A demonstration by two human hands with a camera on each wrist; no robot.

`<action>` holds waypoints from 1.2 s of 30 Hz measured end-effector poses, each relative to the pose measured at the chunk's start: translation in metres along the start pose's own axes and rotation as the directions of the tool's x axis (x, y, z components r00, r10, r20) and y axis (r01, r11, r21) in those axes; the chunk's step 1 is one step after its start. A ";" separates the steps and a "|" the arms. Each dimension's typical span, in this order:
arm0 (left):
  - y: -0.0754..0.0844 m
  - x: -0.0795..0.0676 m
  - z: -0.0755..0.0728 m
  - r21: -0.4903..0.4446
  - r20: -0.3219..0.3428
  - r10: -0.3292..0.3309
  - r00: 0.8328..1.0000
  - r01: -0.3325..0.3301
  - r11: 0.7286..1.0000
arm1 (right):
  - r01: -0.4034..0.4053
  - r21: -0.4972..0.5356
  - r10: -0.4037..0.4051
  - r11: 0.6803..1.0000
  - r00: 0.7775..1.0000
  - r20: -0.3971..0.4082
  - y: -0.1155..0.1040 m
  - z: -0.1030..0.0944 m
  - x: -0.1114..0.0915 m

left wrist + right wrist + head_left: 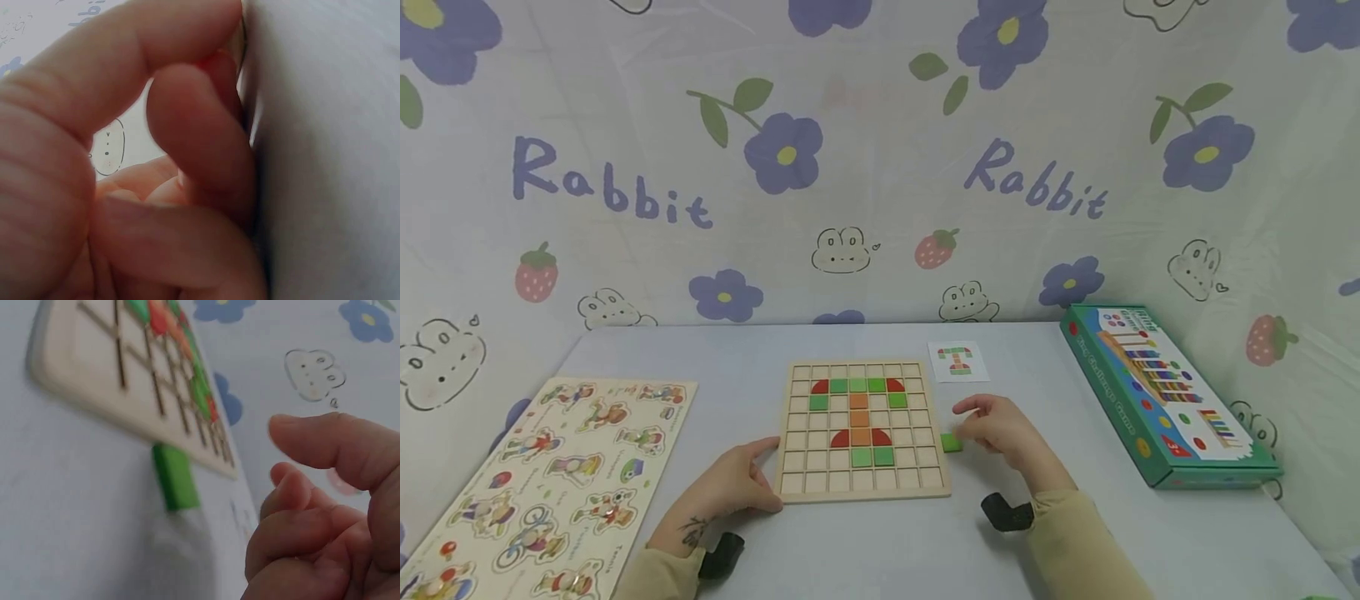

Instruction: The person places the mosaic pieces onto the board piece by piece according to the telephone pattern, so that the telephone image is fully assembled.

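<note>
A wooden grid board (820,493) lies on the table, with green, orange and red tiles set in some of its squares. My left hand (730,483) touches the board's left side, index finger higher up and thumb at the near corner. In the left wrist view the left fingers (200,137) are bent and the board is mostly hidden. Just off the board's right edge lies a loose green tile (952,443), also seen as a green block (175,478) in the right wrist view. My right hand (1000,433) hovers beside that tile, fingers loosely bent, holding nothing.
Behind the board's right corner lies a small pattern card (958,362). A green game box (1172,400) stands at the right. On the left is a wooden picture puzzle board (550,475). A printed curtain (880,167) hangs behind the table.
</note>
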State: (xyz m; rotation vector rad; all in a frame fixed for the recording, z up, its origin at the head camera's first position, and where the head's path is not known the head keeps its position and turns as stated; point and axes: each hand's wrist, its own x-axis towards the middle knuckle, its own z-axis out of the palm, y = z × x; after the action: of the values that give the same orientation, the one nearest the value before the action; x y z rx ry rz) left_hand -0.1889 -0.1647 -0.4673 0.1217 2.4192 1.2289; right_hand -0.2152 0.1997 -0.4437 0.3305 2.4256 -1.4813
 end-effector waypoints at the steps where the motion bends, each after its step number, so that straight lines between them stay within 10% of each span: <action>1: 0.000 0.000 0.000 -0.001 0.001 0.003 1.000 -0.003 1.000 | -0.007 -0.041 0.007 0.999 1.000 -0.003 0.003 0.000 0.000; 7: -0.001 0.001 0.000 -0.017 0.009 0.004 1.000 -0.004 1.000 | -0.032 -0.240 0.022 0.970 0.999 -0.043 0.013 0.006 0.002; 21: -0.001 0.000 0.000 -0.010 0.006 0.002 1.000 -0.002 1.000 | -0.020 -0.301 -0.003 0.953 0.997 -0.076 0.015 0.012 0.002; 36: -0.001 0.001 0.000 -0.003 -0.002 -0.004 1.000 0.004 1.000 | 0.130 -0.053 -0.132 0.990 0.991 -0.036 -0.028 0.029 -0.009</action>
State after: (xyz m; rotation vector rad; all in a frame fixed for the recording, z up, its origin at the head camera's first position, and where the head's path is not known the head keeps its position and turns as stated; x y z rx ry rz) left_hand -0.1895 -0.1651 -0.4685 0.1145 2.4180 1.2316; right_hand -0.2128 0.1606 -0.4296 0.1942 2.5556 -1.4758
